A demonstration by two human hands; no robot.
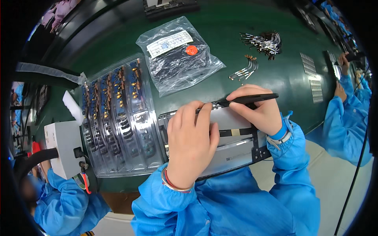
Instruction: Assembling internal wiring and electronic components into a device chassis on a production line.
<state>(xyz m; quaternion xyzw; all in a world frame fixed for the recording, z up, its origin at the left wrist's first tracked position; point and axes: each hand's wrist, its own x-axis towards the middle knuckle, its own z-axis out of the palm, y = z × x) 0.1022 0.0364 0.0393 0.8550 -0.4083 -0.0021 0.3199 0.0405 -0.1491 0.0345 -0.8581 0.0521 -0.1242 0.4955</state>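
In front of me lies a flat device panel [232, 153] with a silver face, black edges and a dark strip across its middle. My left hand [191, 141] rests palm down on its left part, fingers stretched toward the far edge and thumb apart; what lies beneath the fingertips is hidden. My right hand [260, 112] pinches black tweezers [252, 98] between thumb and fingers. Their tip points left and meets the panel's far edge, close to small parts there. A blue band circles my right wrist.
Left of the panel, a clear plastic tray [118, 118] holds rows of small circuit parts. Beyond it lies a clear bag [179, 57] with dark contents. Small cables sit in a pile [264, 42] and a smaller group [245, 70]. A grey-white box [63, 147] stands far left; co-workers flank me.
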